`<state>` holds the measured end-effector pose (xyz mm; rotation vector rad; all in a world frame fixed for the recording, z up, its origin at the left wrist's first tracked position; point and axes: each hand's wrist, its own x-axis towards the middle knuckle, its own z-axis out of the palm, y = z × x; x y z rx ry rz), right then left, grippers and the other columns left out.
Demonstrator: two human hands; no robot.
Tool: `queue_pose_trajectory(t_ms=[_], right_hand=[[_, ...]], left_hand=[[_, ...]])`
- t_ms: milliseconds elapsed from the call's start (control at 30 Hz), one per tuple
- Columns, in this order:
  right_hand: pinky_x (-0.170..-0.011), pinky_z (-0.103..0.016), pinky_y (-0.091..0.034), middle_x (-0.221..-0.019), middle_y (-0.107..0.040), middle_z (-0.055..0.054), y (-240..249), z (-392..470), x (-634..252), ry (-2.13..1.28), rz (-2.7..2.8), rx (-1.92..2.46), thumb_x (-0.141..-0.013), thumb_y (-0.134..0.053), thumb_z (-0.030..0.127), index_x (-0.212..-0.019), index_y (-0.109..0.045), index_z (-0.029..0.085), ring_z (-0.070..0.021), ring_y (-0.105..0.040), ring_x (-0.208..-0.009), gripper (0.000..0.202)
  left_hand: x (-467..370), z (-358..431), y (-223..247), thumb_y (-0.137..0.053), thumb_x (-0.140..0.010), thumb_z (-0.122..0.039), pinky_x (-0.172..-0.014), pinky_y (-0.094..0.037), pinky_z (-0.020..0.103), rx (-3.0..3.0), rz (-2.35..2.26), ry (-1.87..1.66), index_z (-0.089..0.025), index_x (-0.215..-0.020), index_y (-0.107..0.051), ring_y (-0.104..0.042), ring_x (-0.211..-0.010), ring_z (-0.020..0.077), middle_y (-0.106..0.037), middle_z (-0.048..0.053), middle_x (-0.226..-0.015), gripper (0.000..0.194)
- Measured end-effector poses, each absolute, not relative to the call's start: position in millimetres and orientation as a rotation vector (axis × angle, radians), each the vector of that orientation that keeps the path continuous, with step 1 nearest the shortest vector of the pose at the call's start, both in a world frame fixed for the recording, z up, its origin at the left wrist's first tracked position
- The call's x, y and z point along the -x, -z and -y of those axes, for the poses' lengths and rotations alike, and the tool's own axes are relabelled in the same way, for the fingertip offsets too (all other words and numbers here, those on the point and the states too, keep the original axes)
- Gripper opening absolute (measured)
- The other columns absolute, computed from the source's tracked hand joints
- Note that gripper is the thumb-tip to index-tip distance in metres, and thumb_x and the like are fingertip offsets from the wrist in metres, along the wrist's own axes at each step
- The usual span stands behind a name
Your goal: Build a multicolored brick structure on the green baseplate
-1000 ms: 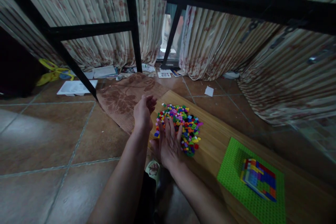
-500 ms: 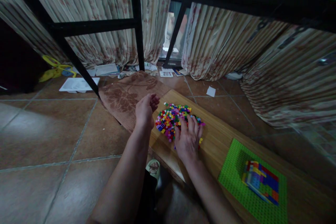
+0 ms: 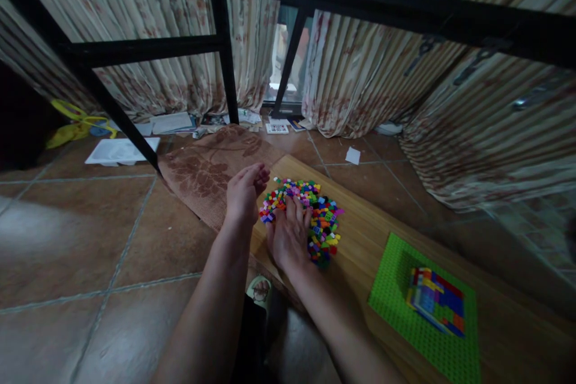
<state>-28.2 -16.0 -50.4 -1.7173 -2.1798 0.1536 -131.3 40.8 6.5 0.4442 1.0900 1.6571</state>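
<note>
A pile of small multicoloured toy bricks [image 3: 326, 219] is spread over a wooden board [image 3: 355, 240]. My right hand [image 3: 288, 234] rests palm down on the left part of the pile, fingers stretched and slightly apart, hiding the bricks beneath. Just left of the pile, my left hand [image 3: 245, 192] is raised with its fingers curled inward; whatever they hold, if anything, is hidden. Further right on the board lies a green baseplate [image 3: 387, 288], bearing a block built of red, blue, yellow and orange bricks [image 3: 438, 300].
A brown patterned cloth [image 3: 202, 168] lies under the board's far end. Black metal bars [image 3: 148, 51] cross in front of long curtains [image 3: 360, 72]. On the tiled floor are a white tray [image 3: 121, 150], papers [image 3: 171, 123] and a white card [image 3: 353, 156]. My slippered foot [image 3: 260, 289] is below.
My right hand has swept left across the pile, uncovering bricks on its right side. My left hand keeps its curled pose beside the pile. The whole view has shifted slightly.
</note>
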Motion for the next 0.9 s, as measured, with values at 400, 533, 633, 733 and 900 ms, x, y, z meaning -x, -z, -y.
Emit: queue_pose_trajectory(t_ms=[400,533,633,733,900], right_hand=[[-0.113,-0.058,-0.015,-0.146,-0.044,-0.017,53.3,18.8,30.7,-0.161,2.134,1.709,-0.089,-0.052,0.025,-0.102,-0.067,0.016,-0.0313,-0.024,-0.142,0.022],[-0.113,-0.059,-0.014,-0.148,-0.041,-0.018,51.3,18.3,31.4,-0.154,2.155,1.707,-0.090,-0.052,0.023,-0.108,-0.066,0.015,-0.0320,-0.023,-0.142,0.024],[-0.112,-0.060,-0.016,-0.148,-0.041,-0.018,50.1,18.5,31.5,-0.166,2.170,1.707,-0.090,-0.051,0.022,-0.114,-0.064,0.015,-0.0326,-0.024,-0.142,0.027],[-0.112,-0.059,-0.017,-0.149,-0.039,-0.017,51.9,17.5,32.3,-0.170,2.189,1.688,-0.091,-0.050,0.021,-0.114,-0.064,0.017,-0.0323,-0.023,-0.143,0.027],[-0.113,-0.058,-0.015,-0.149,-0.041,-0.016,55.9,14.3,34.6,-0.167,2.188,1.686,-0.092,-0.047,0.018,-0.110,-0.066,0.016,-0.0309,-0.023,-0.143,0.026]], left_hand=[[132.5,-41.9,-5.2,-0.074,-0.059,-0.029,-0.060,-0.041,0.019,-0.470,-1.110,-1.659,-0.013,-0.078,-0.067,-0.059,-0.062,0.0086,-0.064,0.001,-0.070,0.026],[133.9,-42.9,-3.3,-0.075,-0.059,-0.030,-0.060,-0.041,0.020,-0.465,-1.108,-1.658,-0.014,-0.077,-0.066,-0.059,-0.063,0.0086,-0.064,0.001,-0.070,0.026],[135.3,-42.9,-3.1,-0.074,-0.061,-0.030,-0.061,-0.041,0.020,-0.467,-1.106,-1.660,-0.014,-0.080,-0.066,-0.060,-0.064,0.0088,-0.065,0.001,-0.071,0.026],[136.5,-41.9,-4.1,-0.074,-0.061,-0.029,-0.061,-0.041,0.019,-0.464,-1.095,-1.667,-0.014,-0.080,-0.066,-0.060,-0.065,0.0089,-0.065,0.001,-0.072,0.025],[136.6,-41.4,-5.5,-0.074,-0.060,-0.028,-0.061,-0.042,0.020,-0.452,-1.096,-1.671,-0.014,-0.077,-0.065,-0.060,-0.065,0.0092,-0.064,0.001,-0.072,0.023]])
